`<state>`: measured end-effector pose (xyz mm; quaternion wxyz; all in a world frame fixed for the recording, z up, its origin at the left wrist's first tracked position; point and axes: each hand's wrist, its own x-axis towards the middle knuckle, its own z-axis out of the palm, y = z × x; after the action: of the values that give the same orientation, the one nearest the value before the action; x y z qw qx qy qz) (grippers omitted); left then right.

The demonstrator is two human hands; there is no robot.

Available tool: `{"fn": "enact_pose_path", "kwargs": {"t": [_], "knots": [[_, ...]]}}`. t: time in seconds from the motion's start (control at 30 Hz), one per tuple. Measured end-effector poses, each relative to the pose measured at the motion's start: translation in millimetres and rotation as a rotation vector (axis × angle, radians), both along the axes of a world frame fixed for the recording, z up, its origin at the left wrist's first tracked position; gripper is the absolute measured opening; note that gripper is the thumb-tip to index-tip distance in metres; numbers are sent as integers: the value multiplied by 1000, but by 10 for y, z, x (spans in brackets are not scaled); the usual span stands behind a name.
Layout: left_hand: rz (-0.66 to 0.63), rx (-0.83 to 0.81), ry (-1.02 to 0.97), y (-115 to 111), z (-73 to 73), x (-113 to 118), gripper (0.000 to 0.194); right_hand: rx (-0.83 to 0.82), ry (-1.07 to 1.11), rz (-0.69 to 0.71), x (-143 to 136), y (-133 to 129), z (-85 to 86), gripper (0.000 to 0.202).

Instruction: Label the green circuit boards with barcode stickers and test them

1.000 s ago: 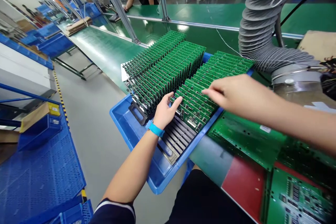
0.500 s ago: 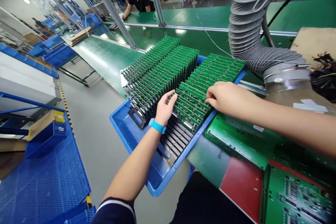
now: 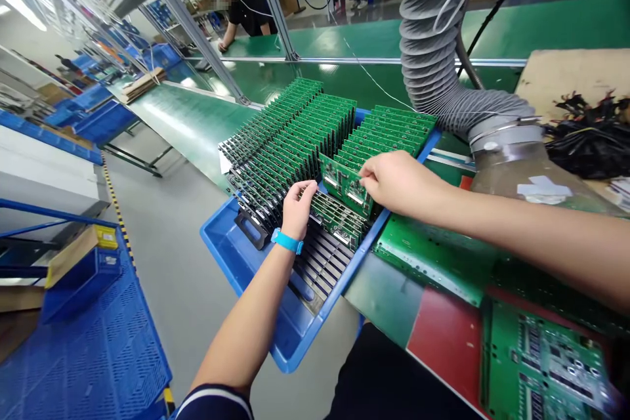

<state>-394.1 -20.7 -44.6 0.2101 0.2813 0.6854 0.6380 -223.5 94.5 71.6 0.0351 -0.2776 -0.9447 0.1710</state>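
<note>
A blue tray (image 3: 295, 357) holds rows of green circuit boards (image 3: 305, 131) standing on edge in black slotted racks. My right hand (image 3: 386, 177) pinches the right edge of a green circuit board (image 3: 342, 185), upright at the front of the right row. My left hand (image 3: 297, 210), with a blue wristband (image 3: 287, 241), is closed at the left end of the lower front boards (image 3: 339, 220); its fingertips are together at a board edge. Bare slots of the rack (image 3: 327, 259) show below these boards.
Larger green boards (image 3: 428, 256) lie flat right of the tray, and another stack (image 3: 551, 361) sits at the lower right. A grey ribbed duct (image 3: 428, 33) rises behind my right arm. A person in black (image 3: 249, 10) leans on the far green bench (image 3: 359, 39).
The board at my right hand now stands higher and apart from the boards in front, which sit lower. The whole view has shifted, with the tray slightly further left.
</note>
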Motion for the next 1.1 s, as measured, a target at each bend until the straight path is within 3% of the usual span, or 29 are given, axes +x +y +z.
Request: {"fn": "enact_pose_path", "kwargs": {"t": [0.17, 0.23, 0.3, 0.37, 0.47, 0.6, 0.7, 0.83, 1.0, 1.1], "knots": [[-36, -1, -51, 0, 100, 58, 50, 189, 339, -67, 170, -60, 511, 17], [-31, 23, -68, -59, 208, 44, 59, 187, 441, -88, 270, -143, 676, 13], [7, 65, -68, -169, 335, -5, 61, 109, 496, -55, 348, -246, 715, 9], [73, 94, -34, -309, 452, -76, 61, -6, 489, 12, 379, -364, 606, 7], [148, 65, 53, -482, 548, -153, 63, -122, 343, 119, 319, -554, 271, 11], [63, -86, 135, -513, 502, -107, 61, -71, 126, 192, 150, -749, -80, 16], [-3, -203, 207, -448, 414, -24, 46, 31, 57, 220, 49, -789, -139, 20], [11, -263, 281, -402, 340, 2, 44, 107, 28, 257, -12, -777, -175, 21], [-39, -316, 308, -463, 356, -11, 36, 132, -73, 303, 96, -793, -254, 21], [-51, -325, 305, -484, 382, 5, 35, 149, 11, 267, 213, -611, -205, 28]]}}
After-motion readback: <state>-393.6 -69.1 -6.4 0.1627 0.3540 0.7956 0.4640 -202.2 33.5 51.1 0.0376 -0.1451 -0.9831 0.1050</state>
